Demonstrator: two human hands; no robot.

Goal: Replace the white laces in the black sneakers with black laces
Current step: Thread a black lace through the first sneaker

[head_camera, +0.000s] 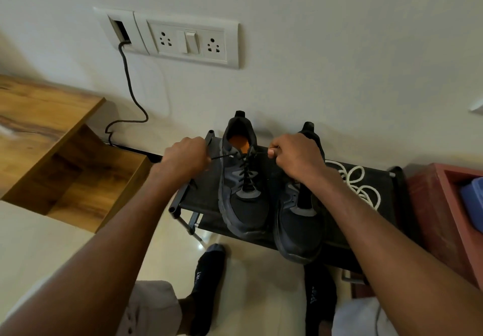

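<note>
Here both hands are pulling the two ends of one black lace (245, 176) apart and level across the top of the left-hand shoe (241, 179). The left hand (184, 156) is curled round the end that runs out to its side, the lace showing taut between fist and eyelet. The right hand (292, 158) pinches the other end between thumb and fingers, close to the collar. The lace is crossed through all the eyelets that show, up to the top pair, so the step in hand looks like snugging the finished lacing on this shoe.

The second shoe (300, 220) lies just beside it on the black rack (188, 197), partly under the right forearm; its tongue shows no lace that I can make out. The white laces (358, 186) lie loose in coils on the rack, at the right, beside that shoe.

Next, I judge, the ends want evening up and tying or tucking, with a steady pull so the shoe is not dragged off the rack. Then a black lace is needed for the second shoe; none is visible here.
</note>
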